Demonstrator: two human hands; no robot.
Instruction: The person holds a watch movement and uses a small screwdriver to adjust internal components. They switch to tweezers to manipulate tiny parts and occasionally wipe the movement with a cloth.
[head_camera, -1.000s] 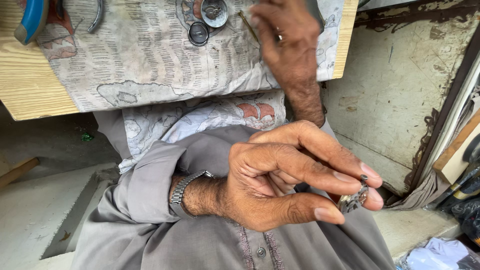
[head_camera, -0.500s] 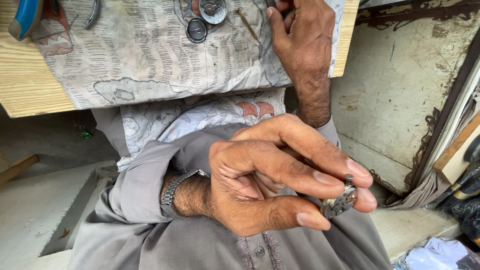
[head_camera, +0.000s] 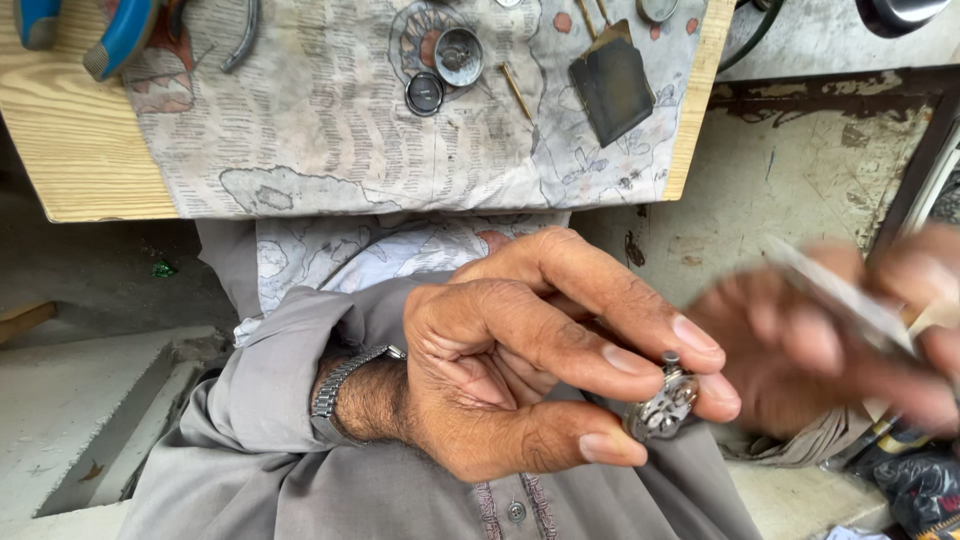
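1. The left hand (head_camera: 520, 370) pinches a small metal watch part (head_camera: 662, 408) between thumb and fingertips, over the lap.
2. The right hand (head_camera: 850, 340), blurred, holds a thin tool (head_camera: 835, 298) just beside it.
3. The desk (head_camera: 70, 140) lies above, well apart.

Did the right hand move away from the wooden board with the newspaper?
Yes. The right hand was up on the newspaper-covered board before. Now it is down at the right, blurred, beside the left hand, holding a thin tool.
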